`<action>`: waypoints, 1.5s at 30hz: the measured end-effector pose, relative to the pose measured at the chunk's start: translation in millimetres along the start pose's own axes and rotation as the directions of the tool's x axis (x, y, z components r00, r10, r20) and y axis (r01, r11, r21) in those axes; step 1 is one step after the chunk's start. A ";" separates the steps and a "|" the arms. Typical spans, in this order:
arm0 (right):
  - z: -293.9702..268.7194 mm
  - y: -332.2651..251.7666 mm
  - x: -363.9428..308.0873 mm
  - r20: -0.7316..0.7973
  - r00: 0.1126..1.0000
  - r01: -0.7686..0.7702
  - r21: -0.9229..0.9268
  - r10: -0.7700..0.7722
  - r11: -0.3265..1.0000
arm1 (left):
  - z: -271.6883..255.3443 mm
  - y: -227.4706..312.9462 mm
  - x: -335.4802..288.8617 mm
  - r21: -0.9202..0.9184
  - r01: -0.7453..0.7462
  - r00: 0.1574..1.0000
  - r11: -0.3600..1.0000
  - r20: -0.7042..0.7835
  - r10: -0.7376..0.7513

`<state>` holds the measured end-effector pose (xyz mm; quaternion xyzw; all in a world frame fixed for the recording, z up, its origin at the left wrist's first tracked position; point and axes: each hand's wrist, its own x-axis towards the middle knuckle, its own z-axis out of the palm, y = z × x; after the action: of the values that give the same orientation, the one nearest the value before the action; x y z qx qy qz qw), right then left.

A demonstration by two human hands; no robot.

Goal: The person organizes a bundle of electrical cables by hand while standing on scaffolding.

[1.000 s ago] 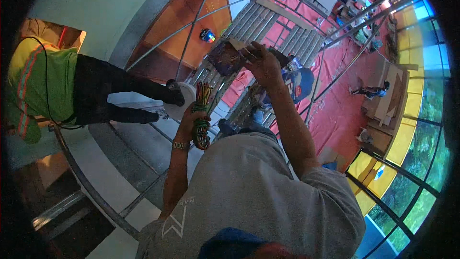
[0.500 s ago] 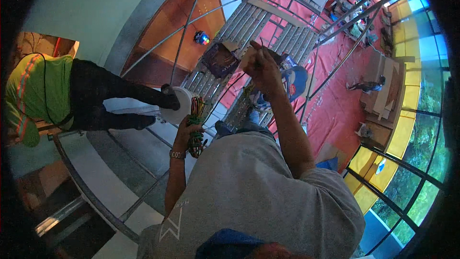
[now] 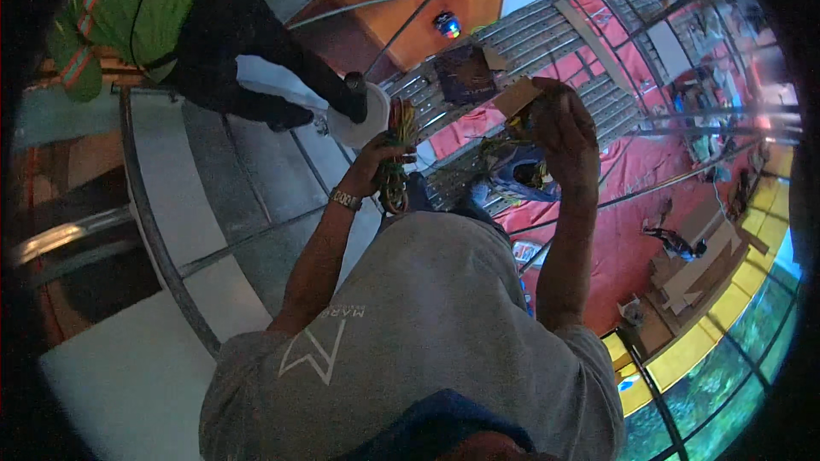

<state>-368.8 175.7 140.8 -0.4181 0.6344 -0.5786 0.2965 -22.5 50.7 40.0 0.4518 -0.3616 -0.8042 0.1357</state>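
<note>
The left hand (image 3: 381, 162) is closed around 1 bundle of thin cables (image 3: 402, 122), green, yellow and red, which it holds upright in front of the grey shirt (image 3: 418, 290), near a white round object (image 3: 363, 122) where 1 shoe of a co-worker (image 3: 141, 13) is placed. The right hand (image 3: 565, 130) is raised with its fingers bent, well apart from the bundle, and I cannot tell if it grips something; beside its fingers appears a brown cardboard piece (image 3: 515, 98), near a dark box (image 3: 464, 77) on the metal platform (image 3: 534, 38).
</note>
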 end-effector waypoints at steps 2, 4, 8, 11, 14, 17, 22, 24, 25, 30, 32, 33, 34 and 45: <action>5.4 9.8 1.9 0.137 0.959 0.276 -0.274 -0.247 0.921 | 5.5 5.1 -3.1 -0.184 -0.010 1.000 0.983 -0.011 0.008; 13.3 22.0 -0.1 0.271 0.848 0.530 -0.467 -0.456 0.708 | 10.9 12.0 -6.1 -0.295 -0.033 0.999 0.955 0.020 0.040; 44.0 37.3 -23.8 0.602 0.797 0.025 -0.117 0.051 0.993 | 23.4 25.6 -5.9 -0.446 -0.043 0.998 0.894 0.029 0.063; 62.1 42.6 -37.4 0.599 0.797 -0.076 -0.028 0.078 0.997 | 32.5 33.1 0.1 -0.487 -0.046 0.996 0.872 0.049 0.079; 70.4 43.5 -39.5 0.547 0.831 0.121 -0.009 -0.096 0.993 | 37.4 41.7 7.7 -0.468 -0.059 0.990 0.882 0.089 0.113; 69.8 39.9 -35.4 0.525 0.789 0.421 -0.082 -0.320 0.903 | 39.7 51.6 13.1 -0.379 -0.115 0.977 0.918 0.123 0.173; 65.8 29.1 -33.3 0.572 0.802 0.253 -0.063 -0.172 0.965 | 38.1 60.5 15.4 -0.308 -0.164 0.970 0.937 0.125 0.211; 67.2 27.5 -32.7 0.575 0.804 0.240 -0.080 -0.152 0.967 | 34.2 60.0 17.5 -0.354 -0.163 0.961 0.921 0.156 0.230; 68.5 27.2 -32.0 0.565 0.810 0.242 -0.076 -0.158 0.967 | 31.7 59.0 18.9 -0.349 -0.155 0.964 0.924 0.152 0.219; 89.1 26.0 -29.8 0.578 0.760 0.423 -0.094 -0.297 0.901 | 24.7 48.6 21.3 -0.332 -0.103 0.985 0.938 0.097 0.142; 99.4 24.9 -28.9 0.583 0.752 0.432 -0.081 -0.309 0.898 | 27.2 43.0 16.6 -0.311 -0.156 0.967 0.937 0.147 0.210; 104.8 24.7 -29.0 0.573 0.763 0.413 -0.076 -0.299 0.907 | 29.2 40.0 13.0 -0.260 -0.176 0.970 0.949 0.119 0.213; 109.4 25.2 -29.8 0.564 0.771 0.396 -0.061 -0.296 0.916 | 32.4 36.4 9.6 -0.269 -0.182 0.962 0.946 0.150 0.228; 131.5 53.6 -41.6 0.546 0.822 0.238 -0.077 -0.158 0.968 | 21.0 32.0 -20.9 -0.093 -0.048 0.956 0.995 0.284 0.073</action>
<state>-245.9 147.0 63.4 -0.6466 0.5187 -0.4199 0.3695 -31.7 49.3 82.6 0.3129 -0.3566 -0.8713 0.1255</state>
